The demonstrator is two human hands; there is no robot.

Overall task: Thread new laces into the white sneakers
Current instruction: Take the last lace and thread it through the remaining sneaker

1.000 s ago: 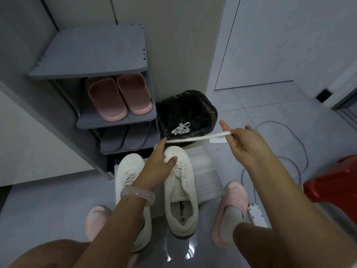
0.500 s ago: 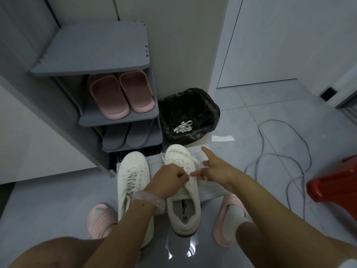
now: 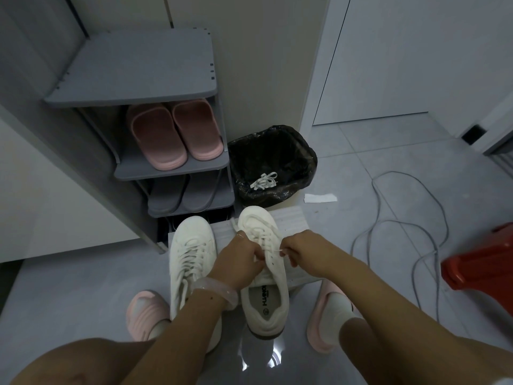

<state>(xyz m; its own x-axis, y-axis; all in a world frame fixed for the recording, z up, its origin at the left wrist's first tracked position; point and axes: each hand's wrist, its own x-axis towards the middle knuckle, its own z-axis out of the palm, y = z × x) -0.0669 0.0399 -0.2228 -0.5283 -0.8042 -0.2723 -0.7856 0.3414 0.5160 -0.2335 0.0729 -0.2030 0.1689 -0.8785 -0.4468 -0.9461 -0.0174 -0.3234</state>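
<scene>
Both hands are down on the right sneaker at about 6 o'clock: the left hand grips its lacing, and the right hand pinches the lace tip at the eyelets. The left sneaker stands just beside it at 7 o'clock, with the bin at 12 o'clock.

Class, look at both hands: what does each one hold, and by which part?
Right hand pinches the white lace near its tip; left hand grips the right sneaker at its eyelets.
</scene>
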